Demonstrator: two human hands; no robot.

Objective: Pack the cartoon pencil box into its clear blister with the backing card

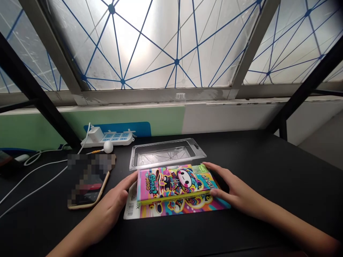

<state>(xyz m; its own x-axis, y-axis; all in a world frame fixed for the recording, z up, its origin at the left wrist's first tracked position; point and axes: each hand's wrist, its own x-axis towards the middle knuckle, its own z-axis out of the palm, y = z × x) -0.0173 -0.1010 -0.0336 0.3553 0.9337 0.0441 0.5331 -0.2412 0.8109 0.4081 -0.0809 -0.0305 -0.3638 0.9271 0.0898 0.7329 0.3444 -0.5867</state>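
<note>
A flat rectangular slab with a bright cartoon print and yellow edges [171, 185] lies between my two hands, possibly a boxed gadget. My left hand [112, 201] presses against its left end. My right hand [230, 189] holds its right end, with the fingers over the top and the thumb on the front edge. Under the slab lies a printed cardboard backing card with a barcode [187, 210], partly hidden. Just behind it sits an empty transparent plastic blister tray [166, 153].
A smartphone with a gold rim and a pixelated area [87, 185] lies left of my left hand. Behind it are a white power strip [118, 139], a plugged-in charger [95, 134], and a white earbud [108, 146]. White cables [34, 182] cross the black table [254, 153].
</note>
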